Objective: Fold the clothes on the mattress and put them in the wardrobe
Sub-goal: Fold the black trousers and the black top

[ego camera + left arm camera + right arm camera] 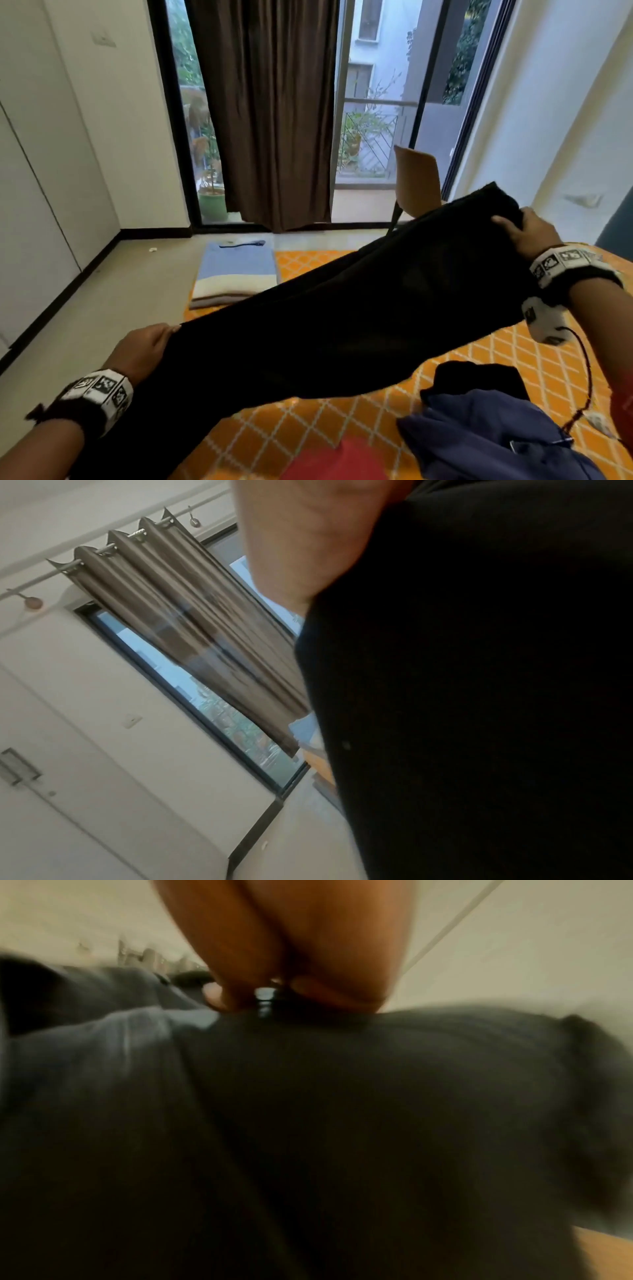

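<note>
While both hands are up off the bed, a black garment (342, 318) is stretched between them above the mattress (513, 363), sloping from low-left to high-right. Left hand (144, 349), nearest the camera, pinches the lower edge of the fabric, fingers curled over it; the left wrist view shows only palm (308, 534) against black cloth (479, 696), exact finger position not readable there. Right hand (529, 234) is higher and further out, gripping the bunched far end of the garment with fingers curled around it. The right wrist view is blurred: fingers (240, 961) down into dark fabric (342, 1123), that's all it gives.

Under the garment, at the near right of the mattress: a crumpled navy garment (496, 438) with another black piece (479, 377) touching its far side, and a red item (342, 459) at the bottom edge of the view, just left of the navy one. All unfolded.

At the far left corner of the mattress, well apart from that heap: a folded stack (234, 274), blue on top with a cream band.

Beyond the bed: a tan chair (416, 181), brown curtain (270, 113) over the glass balcony door (373, 102), green plant pot (212, 204) outside. White wardrobe doors (37, 192) along the left wall, shut.
</note>
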The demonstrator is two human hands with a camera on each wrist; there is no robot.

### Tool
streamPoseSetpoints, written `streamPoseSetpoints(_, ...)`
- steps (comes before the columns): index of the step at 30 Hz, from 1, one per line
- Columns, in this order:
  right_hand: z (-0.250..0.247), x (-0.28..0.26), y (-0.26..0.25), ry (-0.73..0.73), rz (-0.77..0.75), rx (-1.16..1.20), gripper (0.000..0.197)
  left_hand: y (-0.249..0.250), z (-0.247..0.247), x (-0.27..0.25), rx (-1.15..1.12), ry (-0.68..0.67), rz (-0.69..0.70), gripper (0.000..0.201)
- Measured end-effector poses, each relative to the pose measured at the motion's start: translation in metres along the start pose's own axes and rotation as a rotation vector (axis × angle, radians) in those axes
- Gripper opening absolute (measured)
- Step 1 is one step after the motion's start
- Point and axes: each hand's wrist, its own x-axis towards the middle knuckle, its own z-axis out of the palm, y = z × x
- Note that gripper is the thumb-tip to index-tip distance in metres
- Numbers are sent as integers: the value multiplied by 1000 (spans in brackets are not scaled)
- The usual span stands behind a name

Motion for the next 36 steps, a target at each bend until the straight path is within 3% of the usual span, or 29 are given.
streamPoseSetpoints(5, 51, 49, 52, -164, 77, -216, 53, -11, 40, 19, 80, -324, 38, 35)
streamPoseSetpoints(7, 67, 70, 58, -133, 141, -288, 47, -5, 64, 40, 80, -422, 48, 35)
streamPoseSetpoints(9, 90, 81, 54, -35, 220, -394, 40, 6, 96, 66, 62, -407, 53, 34)
streamPoseSetpoints(11, 129, 76, 38, -75, 299, -455, 55, 10, 137, 88, 63, -355, -21, 31)
streamPoseSetpoints(12, 155, 66, 29, -155, 248, -472, 61, 7, 157, 97, 86, -365, -74, 31)
streamPoseSetpoints(14, 217, 35, 18, -349, -29, -492, 69, -6, 189, 106, 132, -460, -144, 34)
streamPoseSetpoints(16, 278, -23, 18, -610, -293, -463, 95, -17, 203, 111, 120, -542, -154, 39)
streamPoseSetpoints(18, 318, -75, 36, -852, -427, -481, 122, -27, 203, 118, 86, -537, -121, 42)
streamPoseSetpoints(20, 335, -100, 63, -949, -408, -492, 126, -33, 197, 123, 6, -543, -67, 45)
streamPoseSetpoints(24, 341, -100, 74, -950, -378, -565, 114, -52, 174, 115, -93, -620, 100, 34)
streamPoseSetpoints(27, 341, -106, 66, -949, -362, -593, 109, -80, 146, 98, -147, -616, 150, 30)
streamPoseSetpoints(29, 340, -109, 63, -930, -340, -626, 101, -103, 128, 86, -94, -589, 145, 44)
streamPoseSetpoints(32, 343, -113, 55, -903, -300, -693, 97, -138, 98, 69, 91, -624, 23, 58)
streamPoseSetpoints(34, 346, -118, 50, -882, -268, -769, 81, -161, 86, 54, 198, -634, -12, 71)
streamPoseSetpoints(36, 348, -123, 40, -863, -201, -829, 71, -172, 83, 32, 358, -534, -24, 69)
